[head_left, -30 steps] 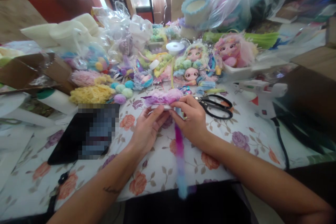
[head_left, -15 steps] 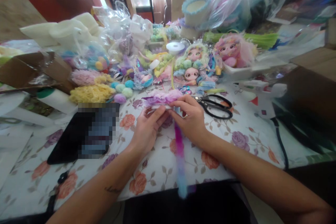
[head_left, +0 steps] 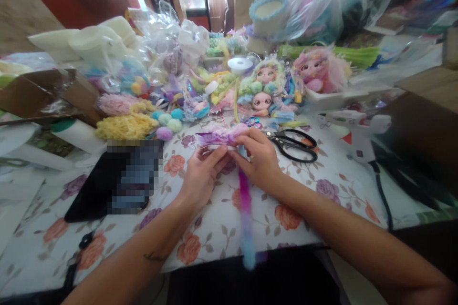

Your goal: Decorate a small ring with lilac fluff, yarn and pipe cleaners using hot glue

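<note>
Through my remote head view, the left hand (head_left: 200, 171) pinches the white edge of a fluffy lilac piece (head_left: 225, 133) between thumb and fingers, while the right hand (head_left: 259, 157) grips its right end with bent fingertips — both above the middle of a floral tablecloth (head_left: 214, 219). From below the right hand, a fuzzy magenta-to-blue strip (head_left: 245, 195) runs to the near edge; I cannot tell whether it joins the piece. Black-handled scissors (head_left: 296, 146) lie just right of the right hand, a white glue gun (head_left: 352, 121) farther right. At left rests a black tablet-like device (head_left: 93, 190); beyond it sit yellow yarn (head_left: 125, 127) and pom-poms (head_left: 174, 125) — with a pink-haired doll (head_left: 315, 69) at far right.
</note>
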A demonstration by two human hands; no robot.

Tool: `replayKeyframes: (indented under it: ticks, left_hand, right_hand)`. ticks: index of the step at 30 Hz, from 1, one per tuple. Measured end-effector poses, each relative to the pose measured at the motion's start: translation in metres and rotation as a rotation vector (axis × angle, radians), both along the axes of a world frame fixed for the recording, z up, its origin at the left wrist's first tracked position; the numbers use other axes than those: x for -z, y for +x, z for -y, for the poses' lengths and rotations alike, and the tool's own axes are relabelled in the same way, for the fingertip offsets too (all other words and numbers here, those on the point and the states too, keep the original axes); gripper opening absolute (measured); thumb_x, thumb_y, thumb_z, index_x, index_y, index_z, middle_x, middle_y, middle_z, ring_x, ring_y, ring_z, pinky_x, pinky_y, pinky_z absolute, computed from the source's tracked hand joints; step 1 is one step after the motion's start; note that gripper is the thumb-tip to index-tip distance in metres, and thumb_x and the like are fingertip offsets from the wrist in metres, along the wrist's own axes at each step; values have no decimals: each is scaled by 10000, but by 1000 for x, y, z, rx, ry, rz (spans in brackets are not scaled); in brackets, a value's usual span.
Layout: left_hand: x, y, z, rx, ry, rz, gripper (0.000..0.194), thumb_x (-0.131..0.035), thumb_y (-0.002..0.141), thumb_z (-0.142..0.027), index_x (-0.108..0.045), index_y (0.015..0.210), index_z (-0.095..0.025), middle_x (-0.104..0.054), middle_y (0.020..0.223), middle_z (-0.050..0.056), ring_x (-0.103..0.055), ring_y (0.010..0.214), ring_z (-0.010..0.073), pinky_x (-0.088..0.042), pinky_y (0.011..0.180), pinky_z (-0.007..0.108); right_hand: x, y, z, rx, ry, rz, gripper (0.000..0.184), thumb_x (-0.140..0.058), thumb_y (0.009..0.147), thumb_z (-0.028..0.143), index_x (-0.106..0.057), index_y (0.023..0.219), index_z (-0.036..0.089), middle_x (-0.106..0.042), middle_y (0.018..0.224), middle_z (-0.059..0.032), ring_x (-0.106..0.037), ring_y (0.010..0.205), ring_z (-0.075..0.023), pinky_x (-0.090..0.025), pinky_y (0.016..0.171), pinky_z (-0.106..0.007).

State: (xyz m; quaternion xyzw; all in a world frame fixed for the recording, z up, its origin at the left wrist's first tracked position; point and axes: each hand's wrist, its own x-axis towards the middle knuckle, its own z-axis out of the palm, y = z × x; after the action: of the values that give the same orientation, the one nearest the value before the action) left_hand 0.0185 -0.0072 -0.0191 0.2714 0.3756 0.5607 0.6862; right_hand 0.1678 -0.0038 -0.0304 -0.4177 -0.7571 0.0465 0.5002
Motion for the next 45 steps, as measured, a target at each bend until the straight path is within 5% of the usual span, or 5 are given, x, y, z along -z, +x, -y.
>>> replayKeyframes:
  ticks: [23,45]
  left_hand:
    - [0,-1,-3,110,-39,134,93,-721,840,-204,-716,880,-120,-758,896,57,-711,808,119,-584,797,214]
    - [-8,1,-2,132,-126,179,138,-627,909,-181,-718,837,-105,-752,836,65,-709,765,119,-598,770,213]
  right_hand:
    - [-5,-8,9,153,-7,-135,51,-723,857,229,-685,876,201,-600,820,-12,-534,708,-143,-465,664,-291]
    - [-6,-7,10,117,34,-214,58,-735,854,249,-699,869,205,-582,813,-10,-534,694,-134,-470,604,-284]
